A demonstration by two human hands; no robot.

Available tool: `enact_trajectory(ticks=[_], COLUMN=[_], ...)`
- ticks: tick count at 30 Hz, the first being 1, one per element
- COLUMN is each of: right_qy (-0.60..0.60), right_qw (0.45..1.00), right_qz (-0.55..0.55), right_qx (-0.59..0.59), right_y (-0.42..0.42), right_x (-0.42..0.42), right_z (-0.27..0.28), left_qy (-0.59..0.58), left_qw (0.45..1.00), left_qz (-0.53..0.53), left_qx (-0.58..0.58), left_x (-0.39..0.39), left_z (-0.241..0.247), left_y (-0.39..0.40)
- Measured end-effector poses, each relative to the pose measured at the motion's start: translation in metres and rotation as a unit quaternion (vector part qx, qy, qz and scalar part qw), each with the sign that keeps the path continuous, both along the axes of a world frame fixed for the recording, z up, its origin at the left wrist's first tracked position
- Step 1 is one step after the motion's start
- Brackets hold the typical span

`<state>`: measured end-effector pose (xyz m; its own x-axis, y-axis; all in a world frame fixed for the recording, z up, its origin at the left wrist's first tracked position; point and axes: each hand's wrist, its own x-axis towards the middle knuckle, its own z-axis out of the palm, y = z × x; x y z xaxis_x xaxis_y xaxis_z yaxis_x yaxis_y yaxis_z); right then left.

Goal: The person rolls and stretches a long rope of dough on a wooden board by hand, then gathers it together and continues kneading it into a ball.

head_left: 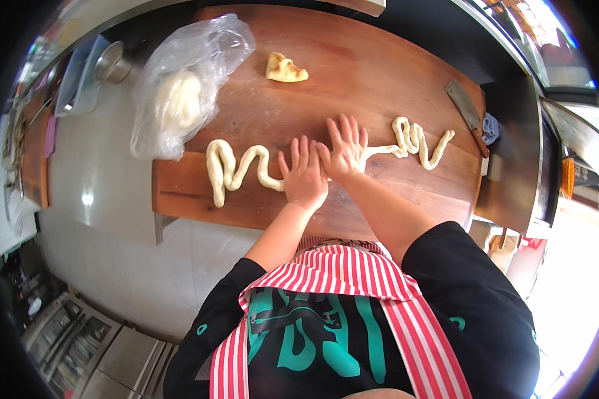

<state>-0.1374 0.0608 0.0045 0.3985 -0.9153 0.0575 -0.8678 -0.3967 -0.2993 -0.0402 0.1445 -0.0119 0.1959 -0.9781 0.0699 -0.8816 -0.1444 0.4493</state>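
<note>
Both my hands lie flat, palms down, side by side on a long rope of dough [262,172] on a wooden worktop. My left hand [305,174] presses on it where the thicker, folded left part comes in. Slightly farther from me, my right hand [347,149] covers the dough where a thin stretch leads to narrow loops on the right. The fingertips of the two hands almost meet. Under the palms the dough is hidden. A larger lump of dough [179,99] sits inside a clear plastic bag [154,65] at the upper left.
A piece of browned flatbread [285,69] lies near the back of the worktop [329,60]. At its right edge rests a cleaver [464,107] with a wooden handle, beside a blue cloth [490,128]. To the left stand a metal container [114,65] and a clear plastic bin [82,80].
</note>
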Motion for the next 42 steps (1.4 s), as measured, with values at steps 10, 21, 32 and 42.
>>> enact_trajectory(ticks=[10,21,32,42], right_qy=[0.035,-0.059,0.051,0.045], right_qw=[0.998,0.993,0.995,0.998], right_qz=[-0.058,-0.085,0.075,-0.001], right_qx=[-0.002,-0.064,0.048,0.046], right_y=[-0.055,-0.109,0.001,-0.056], right_x=[0.025,0.046,-0.071,-0.028], right_z=[-0.003,-0.018,-0.019,0.007], left_qy=[-0.038,-0.111,-0.072,-0.051], left_qw=[0.999,0.983,0.997,0.971], left_qz=[0.029,0.130,-0.009,0.192], left_qx=[-0.005,-0.069,0.039,-0.136], left_x=[0.032,0.055,-0.004,0.007], left_z=[0.007,-0.006,0.002,0.013], left_y=[-0.052,-0.094,0.024,-0.056])
